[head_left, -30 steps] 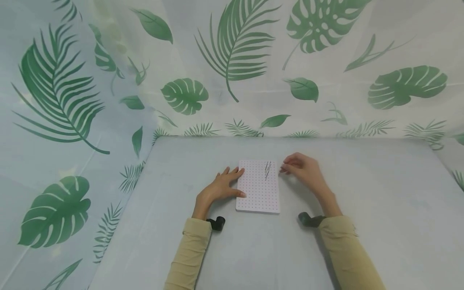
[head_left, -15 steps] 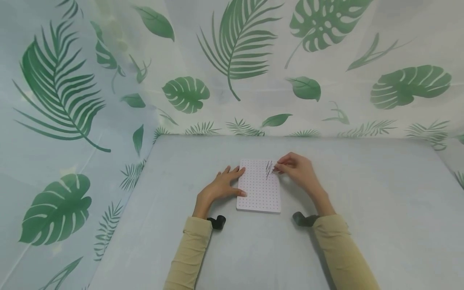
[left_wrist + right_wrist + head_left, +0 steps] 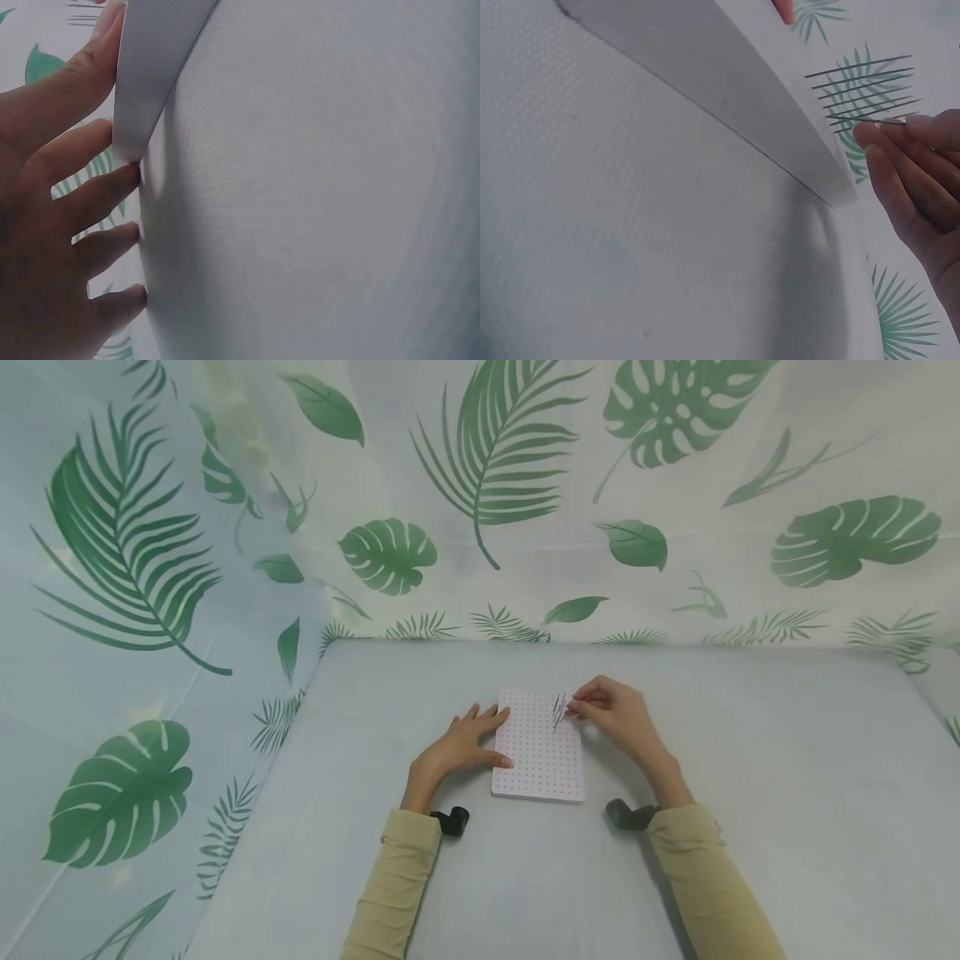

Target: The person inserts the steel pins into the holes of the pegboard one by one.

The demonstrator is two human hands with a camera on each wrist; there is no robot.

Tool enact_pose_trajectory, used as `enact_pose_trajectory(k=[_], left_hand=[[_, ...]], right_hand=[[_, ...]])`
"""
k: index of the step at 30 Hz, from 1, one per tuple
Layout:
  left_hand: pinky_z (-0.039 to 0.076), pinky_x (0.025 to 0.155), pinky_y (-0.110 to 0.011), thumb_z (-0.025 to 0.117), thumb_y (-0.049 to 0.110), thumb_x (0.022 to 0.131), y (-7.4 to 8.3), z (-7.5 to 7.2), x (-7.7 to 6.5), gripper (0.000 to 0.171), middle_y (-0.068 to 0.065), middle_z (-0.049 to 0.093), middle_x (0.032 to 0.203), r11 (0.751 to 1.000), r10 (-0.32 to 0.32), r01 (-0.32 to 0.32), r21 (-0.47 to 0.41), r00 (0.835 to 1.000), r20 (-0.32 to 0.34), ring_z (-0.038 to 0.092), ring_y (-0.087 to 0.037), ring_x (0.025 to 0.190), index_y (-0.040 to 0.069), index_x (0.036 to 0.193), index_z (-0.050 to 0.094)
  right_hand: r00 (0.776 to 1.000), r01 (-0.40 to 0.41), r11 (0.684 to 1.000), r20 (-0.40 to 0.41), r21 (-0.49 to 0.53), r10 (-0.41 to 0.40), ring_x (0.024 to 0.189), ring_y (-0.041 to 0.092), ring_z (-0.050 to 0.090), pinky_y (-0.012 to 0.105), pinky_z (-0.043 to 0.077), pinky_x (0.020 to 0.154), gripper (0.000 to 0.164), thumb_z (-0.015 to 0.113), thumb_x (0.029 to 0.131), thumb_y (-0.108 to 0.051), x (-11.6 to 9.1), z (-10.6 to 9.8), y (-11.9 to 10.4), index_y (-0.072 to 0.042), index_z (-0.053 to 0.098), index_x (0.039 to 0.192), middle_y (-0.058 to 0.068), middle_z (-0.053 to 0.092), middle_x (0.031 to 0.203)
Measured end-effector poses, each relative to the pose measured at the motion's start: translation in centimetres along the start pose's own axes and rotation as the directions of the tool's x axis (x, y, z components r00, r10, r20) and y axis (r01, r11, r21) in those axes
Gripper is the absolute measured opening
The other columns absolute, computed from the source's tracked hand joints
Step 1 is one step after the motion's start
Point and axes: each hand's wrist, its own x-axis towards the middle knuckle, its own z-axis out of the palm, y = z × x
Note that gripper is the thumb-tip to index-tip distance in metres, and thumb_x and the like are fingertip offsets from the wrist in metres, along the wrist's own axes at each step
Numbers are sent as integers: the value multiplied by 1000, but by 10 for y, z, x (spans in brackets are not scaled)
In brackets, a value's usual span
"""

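A thick white board [image 3: 537, 760] printed with a grid of small dots lies on the table. Several thin dark needles [image 3: 558, 712] stand up from its upper right part, side by side in the right wrist view. My right hand [image 3: 618, 714] is at the board's right edge. Between its thumb and fingertips it pinches another thin needle [image 3: 877, 121], tilted across the standing ones; whether its tip touches the board I cannot tell. With fingers spread, my left hand [image 3: 465, 745] rests against the board's left side, its thumb on the top face.
The pale table [image 3: 480, 893] spreads around the board on all sides. A white curtain with green leaves [image 3: 630, 543] hangs behind and to the left. Black wrist cameras [image 3: 452, 821] jut inward from both cuffs.
My right hand has moved left to the board's right edge, near the standing needles, and has held there for the last half second. The left hand has stayed on the board.
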Motion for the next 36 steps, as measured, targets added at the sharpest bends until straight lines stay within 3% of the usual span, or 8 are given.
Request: enact_pose_trajectory(k=[12,19,36], left_hand=[[2,130,-57,81,35,88,2,-3,-2,90,-10,23,170,1000,0,0,-6,1000,-4,6,-35,160,16,162,32],[3,129,-58,80,34,89,1,-1,-1,90,-11,24,170,1000,8,-8,-6,1000,0,6,-35,160,15,162,32],[2,129,-57,80,35,89,-1,0,0,91,-10,22,171,1000,2,-2,8,1000,7,5,-35,160,16,163,31]], right_hand=[[999,49,996,26,-77,-47,88,28,77,13,53,73,8,76,93,-7,-1,3,-7,-4,71,98,12,78,94],[998,51,993,41,-104,-47,92,28,76,41,62,86,7,75,92,-5,-2,5,-8,-5,71,98,11,77,96],[998,39,985,49,-169,-31,94,32,76,47,61,88,15,77,90,-6,-3,4,0,-2,72,104,15,77,100]])
